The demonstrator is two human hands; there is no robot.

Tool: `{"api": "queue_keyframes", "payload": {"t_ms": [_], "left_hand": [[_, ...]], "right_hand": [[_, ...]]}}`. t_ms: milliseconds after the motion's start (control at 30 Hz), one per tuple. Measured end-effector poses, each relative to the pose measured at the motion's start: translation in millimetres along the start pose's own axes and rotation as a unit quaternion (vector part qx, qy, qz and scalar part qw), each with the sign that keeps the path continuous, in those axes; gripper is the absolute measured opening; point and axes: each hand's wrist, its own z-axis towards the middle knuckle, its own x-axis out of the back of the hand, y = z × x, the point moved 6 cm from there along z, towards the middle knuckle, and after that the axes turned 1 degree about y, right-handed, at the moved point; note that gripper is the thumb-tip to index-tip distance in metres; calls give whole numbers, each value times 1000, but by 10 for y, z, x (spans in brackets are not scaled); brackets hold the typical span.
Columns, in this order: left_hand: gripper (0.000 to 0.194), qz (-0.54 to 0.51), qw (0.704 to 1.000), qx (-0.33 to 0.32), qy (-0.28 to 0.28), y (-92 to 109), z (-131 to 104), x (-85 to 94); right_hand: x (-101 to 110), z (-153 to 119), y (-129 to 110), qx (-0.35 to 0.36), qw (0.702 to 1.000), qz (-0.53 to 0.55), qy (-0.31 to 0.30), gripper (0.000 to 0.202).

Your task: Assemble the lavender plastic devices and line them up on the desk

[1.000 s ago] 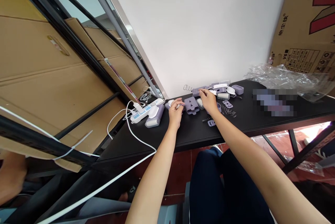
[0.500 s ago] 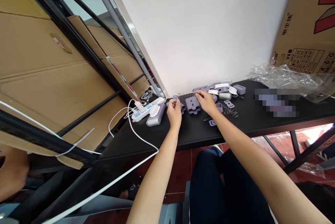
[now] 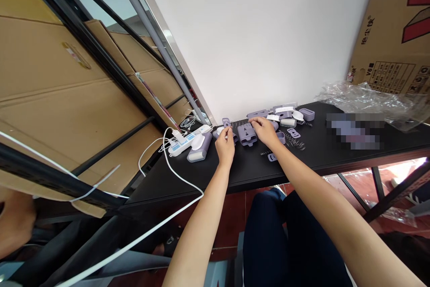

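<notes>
My left hand [image 3: 225,146] is closed in a pinch at a small purple slotted plate [image 3: 226,122], which stands up above the fingertips. Between my two hands runs a row of thin dark curved wires [image 3: 240,124]. Its right end meets the pinched fingertips of my right hand [image 3: 264,129]; what exactly they grip is too small to make out. Below that row lies a purple housing [image 3: 247,134] with keyhole-like slots and an open end. Another purple housing is partly hidden behind my left hand.
A white power strip [image 3: 181,145] and a purple-and-white device [image 3: 200,146] lie left on the black tabletop [image 3: 316,152]. White brush heads [image 3: 285,110], purple parts and more wire rows [image 3: 295,143] crowd the right. Clear plastic wrap [image 3: 372,99] rests beside a carton [image 3: 393,54]. A white cable [image 3: 181,179] hangs over the edge.
The slotted plate at my left hand has risen and now stands more upright. My left hand has turned slightly; my right hand has hardly moved.
</notes>
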Motion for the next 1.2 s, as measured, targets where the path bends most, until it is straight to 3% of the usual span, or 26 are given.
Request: {"api": "queue_keyframes", "payload": {"t_ms": [200, 300, 400, 567, 700, 1200], "left_hand": [[24, 16, 1000, -23, 3, -8, 10, 5], [24, 18, 999, -38, 3, 1, 4, 3], [23, 15, 998, -66, 2, 32, -8, -6], [21, 31, 989, -146, -15, 132, -46, -56], [19, 47, 979, -197, -19, 219, -85, -80], [19, 49, 983, -178, -11, 201, -73, -69]], "right_hand": [[7, -72, -95, 14, 994, -106, -23, 29], [-49, -167, -248, 85, 964, -245, -50, 32], [-110, -254, -369, 135, 936, -319, -63, 38], [-165, -304, -422, 135, 945, -279, -105, 48], [-158, -277, -385, 124, 957, -244, -94, 42], [-137, -247, -374, 104, 967, -214, -89, 32]]}}
